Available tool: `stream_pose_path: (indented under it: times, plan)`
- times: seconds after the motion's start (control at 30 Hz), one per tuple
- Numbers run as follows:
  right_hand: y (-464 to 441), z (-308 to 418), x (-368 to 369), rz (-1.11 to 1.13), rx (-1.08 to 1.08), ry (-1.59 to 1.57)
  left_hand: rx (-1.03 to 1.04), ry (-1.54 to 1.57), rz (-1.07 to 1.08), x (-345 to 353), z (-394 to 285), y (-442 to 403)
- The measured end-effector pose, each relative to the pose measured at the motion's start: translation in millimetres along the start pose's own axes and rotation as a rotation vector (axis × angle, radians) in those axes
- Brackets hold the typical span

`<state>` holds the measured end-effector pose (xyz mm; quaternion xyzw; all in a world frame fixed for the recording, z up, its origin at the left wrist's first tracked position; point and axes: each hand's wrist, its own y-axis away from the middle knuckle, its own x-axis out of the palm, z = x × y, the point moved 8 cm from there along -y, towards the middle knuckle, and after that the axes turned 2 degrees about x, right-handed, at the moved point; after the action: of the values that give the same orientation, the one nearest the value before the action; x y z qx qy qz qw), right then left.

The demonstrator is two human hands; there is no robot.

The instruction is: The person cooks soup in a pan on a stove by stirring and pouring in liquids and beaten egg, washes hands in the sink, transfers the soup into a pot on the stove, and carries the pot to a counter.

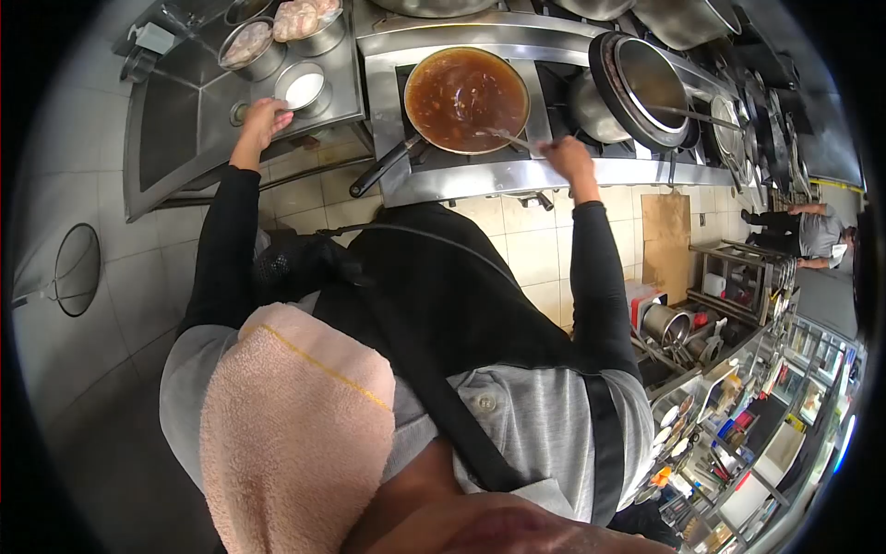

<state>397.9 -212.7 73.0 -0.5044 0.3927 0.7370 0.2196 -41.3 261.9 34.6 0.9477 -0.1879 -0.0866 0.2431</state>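
Observation:
A black-handled pan [377, 168] of reddish-brown sauce [466, 97] sits on the stove. My right hand [570, 159] is closed around the handle of a spoon [506, 137], whose head dips into the sauce at the pan's lower right. On the steel counter to the left stands a metal container [317, 107] with white contents [304, 90]. At its left edge my left hand [268, 120] grips the rim, fingers pressed together.
Behind the small container are metal pots with pale raw pieces [297, 18]. Stacked pans [637, 88] stand on the stove's right side. A strainer [77, 270] hangs at the left wall. Another person [817, 233] is at the far right, near shelving [738, 277].

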Motion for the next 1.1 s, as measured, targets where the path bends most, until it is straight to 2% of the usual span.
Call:
stream_pose_path:
  times: [0.03,0.07,0.17,0.3,0.37,0.47,0.57,0.6,0.7,0.73,0.83,0.9,0.97,1.0,1.1]
  plan:
    - [-8.4,-13.6,0.2,0.033,-0.003,0.002,0.016,0.009,0.041,-5.6,9.4,-17.8]
    - [-18.8,-25.0,-0.8,-0.028,0.090,-0.021,0.031,0.017,0.085,-7.1,14.3,-27.7]
    - [-17.1,7.1,7.7,-0.101,0.078,-0.055,0.089,0.014,0.038,3.9,-8.9,-9.0]
    - [-4.9,-12.2,-8.6,0.036,0.018,0.009,0.208,-0.041,0.094,19.0,-50.0,0.8]
    - [-4.2,-8.4,-16.9,-0.009,0.099,-0.026,0.252,-0.054,0.115,31.8,-70.1,5.4]
    - [-3.7,18.7,-6.9,-0.088,0.067,-0.047,0.348,-0.098,0.153,64.8,-101.3,18.9]
    - [-7.1,-1.5,-16.6,0.081,0.048,-0.001,0.416,-0.120,0.226,102.3,-124.5,28.3]
    - [-12.3,-9.9,-17.1,0.120,0.114,-0.046,0.432,-0.122,0.258,116.7,-127.2,30.9]
    - [-27.9,0.3,5.1,-0.080,0.102,-0.048,0.464,-0.075,0.352,162.5,-130.9,33.1]
    - [-20.8,13.8,11.3,0.003,0.030,-0.009,0.474,-0.080,0.368,177.6,-132.1,36.6]
    - [-8.9,-5.5,-12.6,0.036,0.019,-0.004,0.496,-0.078,0.419,218.7,-132.5,49.1]
    - [-8.3,-11.7,-19.6,0.011,0.121,-0.047,0.496,-0.053,0.467,241.2,-130.9,60.1]
    - [-18.0,-3.2,-5.4,-0.049,0.155,-0.079,0.575,-0.100,0.467,260.1,-137.0,72.3]
    - [-9.6,12.4,-4.1,-0.032,0.102,-0.050,0.584,-0.126,0.487,269.8,-135.8,71.4]
    - [4.5,11.9,-23.5,0.062,0.040,0.009,0.803,-0.192,0.403,287.8,-145.9,87.5]
